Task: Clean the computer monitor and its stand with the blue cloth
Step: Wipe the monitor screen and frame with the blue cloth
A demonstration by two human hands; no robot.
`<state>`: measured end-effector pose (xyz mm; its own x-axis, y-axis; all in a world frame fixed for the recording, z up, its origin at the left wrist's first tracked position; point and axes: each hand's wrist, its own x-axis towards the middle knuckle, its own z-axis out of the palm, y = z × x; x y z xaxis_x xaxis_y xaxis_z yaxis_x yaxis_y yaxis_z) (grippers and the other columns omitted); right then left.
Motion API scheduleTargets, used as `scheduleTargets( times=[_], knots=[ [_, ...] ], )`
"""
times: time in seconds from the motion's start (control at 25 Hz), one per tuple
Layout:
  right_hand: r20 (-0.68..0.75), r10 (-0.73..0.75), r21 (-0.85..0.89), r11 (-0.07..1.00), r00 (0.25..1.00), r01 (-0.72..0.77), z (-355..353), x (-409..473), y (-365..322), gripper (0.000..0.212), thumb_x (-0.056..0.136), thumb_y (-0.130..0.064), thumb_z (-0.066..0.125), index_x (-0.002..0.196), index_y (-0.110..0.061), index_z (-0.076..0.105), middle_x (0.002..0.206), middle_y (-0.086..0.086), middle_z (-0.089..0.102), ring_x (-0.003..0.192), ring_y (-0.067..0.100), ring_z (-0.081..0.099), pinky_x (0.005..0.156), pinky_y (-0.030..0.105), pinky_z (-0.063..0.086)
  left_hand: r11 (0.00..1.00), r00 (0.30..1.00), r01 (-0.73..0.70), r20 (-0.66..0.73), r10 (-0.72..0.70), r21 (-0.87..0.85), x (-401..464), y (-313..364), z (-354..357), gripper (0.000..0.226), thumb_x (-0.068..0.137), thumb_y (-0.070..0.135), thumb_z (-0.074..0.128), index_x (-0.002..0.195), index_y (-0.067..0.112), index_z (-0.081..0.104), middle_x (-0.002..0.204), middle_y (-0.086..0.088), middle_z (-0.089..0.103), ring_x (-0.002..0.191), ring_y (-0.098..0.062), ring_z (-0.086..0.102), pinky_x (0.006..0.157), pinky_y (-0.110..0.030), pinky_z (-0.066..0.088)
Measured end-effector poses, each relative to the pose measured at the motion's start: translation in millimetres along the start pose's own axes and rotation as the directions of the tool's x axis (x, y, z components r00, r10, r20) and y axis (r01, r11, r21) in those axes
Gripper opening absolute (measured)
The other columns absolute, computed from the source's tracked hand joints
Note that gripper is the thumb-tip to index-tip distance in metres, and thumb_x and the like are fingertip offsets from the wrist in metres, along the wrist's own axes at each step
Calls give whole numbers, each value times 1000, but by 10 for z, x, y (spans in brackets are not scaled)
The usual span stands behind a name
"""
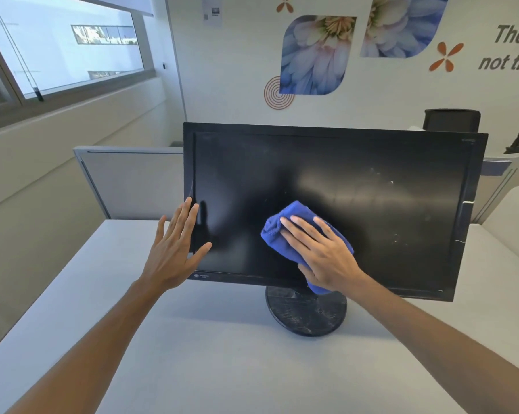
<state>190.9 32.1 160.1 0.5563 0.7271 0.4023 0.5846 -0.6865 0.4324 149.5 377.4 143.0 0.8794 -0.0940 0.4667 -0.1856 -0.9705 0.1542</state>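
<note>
Monitor (356, 186) black with pale smudges; stand (306, 315) black, scuffed white; cloth (277, 237) solid blue; table (222, 354) plain light grey; wall (237, 70) white with blue-and-orange floral decals.

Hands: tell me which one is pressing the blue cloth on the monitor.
The right hand. It lies flat on the blue cloth against the monitor screen's lower middle; the left hand is bare, fingers spread at the screen's left edge.

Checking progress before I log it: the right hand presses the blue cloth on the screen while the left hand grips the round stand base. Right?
Not quite. In the head view the left hand lies flat against the monitor's left edge, not on the stand base. The right hand does press the blue cloth on the screen.
</note>
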Motion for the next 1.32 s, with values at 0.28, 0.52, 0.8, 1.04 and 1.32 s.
scheduleTargets(
  times=[0.28, 0.52, 0.8, 1.04, 1.32],
  knots=[
    [-66, 72, 24, 997, 995, -71, -182, 678, -14, 67, 85, -30, 45, 148, -10, 36, 160, 3, 23, 149, 20, 16, 121, 44, 13, 1000, 1000, 18, -17, -18, -20, -14, 46, 22, 80, 95, 63, 26, 157, 23, -3, 166, 4, -7, 152, -16, -6, 122, -49, 6],
    [-13, -66, 44, 997, 998, 66, 68, 337, -405, 70, 86, -33, 45, 151, -14, 29, 161, 0, 19, 149, 17, 14, 121, 39, 11, 997, 1000, 27, 1, -27, -78, -28, 38, 14, 80, 94, 62, 29, 156, 27, -7, 165, 7, -11, 151, -14, -12, 122, -47, 9],
    [-112, 29, -18, 999, 993, -31, -371, 1440, -74, 68, 86, -32, 46, 149, -12, 33, 160, 3, 23, 148, 20, 18, 121, 43, 12, 996, 1000, 15, 8, -15, -93, -44, 81, -13, 81, 94, 64, 27, 156, 27, -9, 165, 7, -13, 151, -12, -12, 123, -45, 9],
    [-120, 3, -7, 1000, 993, -4, -523, 1970, -131, 68, 87, -34, 48, 150, -12, 32, 161, 4, 21, 149, 21, 16, 121, 43, 11, 992, 1000, 16, -1, -17, -122, -36, 103, -12, 77, 96, 57, 28, 156, 25, -9, 165, 7, -12, 151, -12, -11, 123, -41, 4],
    [-75, -71, 121, 989, 995, 80, -78, 1261, -805, 66, 88, -37, 46, 149, -15, 35, 160, 3, 24, 149, 20, 15, 121, 43, 8, 986, 999, 41, 31, -36, -161, -158, -63, 37, 89, 84, 17, 40, 156, 20, -12, 164, 9, -8, 151, -9, 0, 124, -43, 6]
  ],
)
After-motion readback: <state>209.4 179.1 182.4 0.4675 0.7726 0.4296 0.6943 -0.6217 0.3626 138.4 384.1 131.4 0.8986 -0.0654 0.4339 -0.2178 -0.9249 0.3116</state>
